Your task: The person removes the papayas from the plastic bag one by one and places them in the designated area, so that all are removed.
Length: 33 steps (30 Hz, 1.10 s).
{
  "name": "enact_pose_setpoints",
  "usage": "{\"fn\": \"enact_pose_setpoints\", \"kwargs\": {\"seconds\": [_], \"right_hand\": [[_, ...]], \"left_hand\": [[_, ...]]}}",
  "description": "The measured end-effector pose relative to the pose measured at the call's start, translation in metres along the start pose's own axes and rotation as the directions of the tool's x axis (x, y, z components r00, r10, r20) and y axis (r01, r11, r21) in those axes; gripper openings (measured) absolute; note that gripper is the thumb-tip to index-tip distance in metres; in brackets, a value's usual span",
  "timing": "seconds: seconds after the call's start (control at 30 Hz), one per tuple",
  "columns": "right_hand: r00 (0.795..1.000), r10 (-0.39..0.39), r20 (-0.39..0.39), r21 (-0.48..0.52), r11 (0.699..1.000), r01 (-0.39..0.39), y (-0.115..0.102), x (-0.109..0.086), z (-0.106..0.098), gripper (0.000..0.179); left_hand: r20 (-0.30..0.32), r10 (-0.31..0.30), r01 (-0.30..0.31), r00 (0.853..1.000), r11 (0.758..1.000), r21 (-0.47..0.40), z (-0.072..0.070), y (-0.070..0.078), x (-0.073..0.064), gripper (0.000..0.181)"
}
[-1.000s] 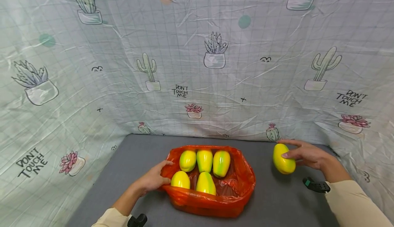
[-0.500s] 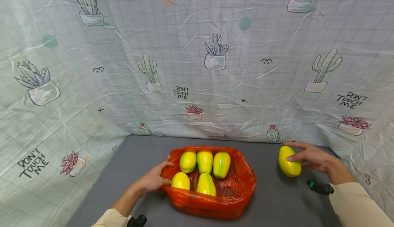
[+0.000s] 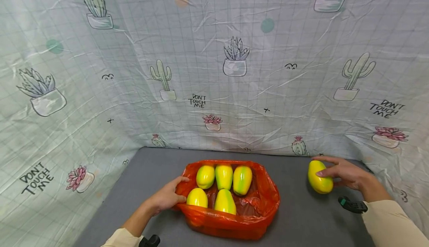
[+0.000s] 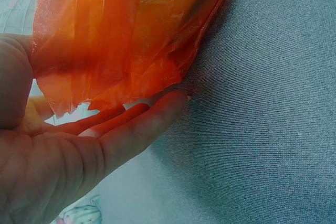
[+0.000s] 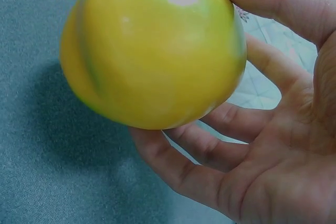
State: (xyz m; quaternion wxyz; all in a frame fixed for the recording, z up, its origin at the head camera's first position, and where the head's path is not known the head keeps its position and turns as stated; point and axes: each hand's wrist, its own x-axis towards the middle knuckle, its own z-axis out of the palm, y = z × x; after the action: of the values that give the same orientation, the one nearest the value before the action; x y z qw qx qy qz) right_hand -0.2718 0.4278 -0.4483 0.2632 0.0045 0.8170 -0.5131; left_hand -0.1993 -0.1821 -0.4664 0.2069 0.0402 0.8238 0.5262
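Note:
In the head view, my left hand (image 3: 167, 193) holds the left side of an open red plastic bag (image 3: 231, 224). Up close in the left wrist view, the bag's thin film (image 4: 105, 40) passes between the thumb and the fingers. Several glossy yellow-green mangoes (image 3: 224, 177) lie inside the bag in two rows. Off to the right, my right hand (image 3: 345, 174) grips another mango (image 3: 320, 178), thumb on the near side. The right wrist view shows this mango (image 5: 152, 51) with fingers curled beneath it and a shadow on the grey surface.
A grey cloth-covered tabletop (image 3: 291, 217) lies under everything. Behind it and at both sides hangs a pale sheet (image 3: 214, 83) printed with cacti and lettering. Black wrist devices are on both forearms, one a dark strap (image 3: 352, 205) by the right sleeve.
My right hand has moved a little to the right and slightly nearer with the mango in its grip. The left hand and the bag have stayed nearly still.

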Motion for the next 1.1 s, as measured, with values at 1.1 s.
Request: {"fn": "enact_pose_setpoints", "kwargs": {"seconds": [1.1], "right_hand": [[0.999,0.039,-0.009,-0.031,0.999,-0.039,0.023,0.004,-0.022,0.083]], "left_hand": [[-0.006,0.002,-0.001,1.0,0.999,0.043,-0.001,0.003,0.0,0.065]]}}
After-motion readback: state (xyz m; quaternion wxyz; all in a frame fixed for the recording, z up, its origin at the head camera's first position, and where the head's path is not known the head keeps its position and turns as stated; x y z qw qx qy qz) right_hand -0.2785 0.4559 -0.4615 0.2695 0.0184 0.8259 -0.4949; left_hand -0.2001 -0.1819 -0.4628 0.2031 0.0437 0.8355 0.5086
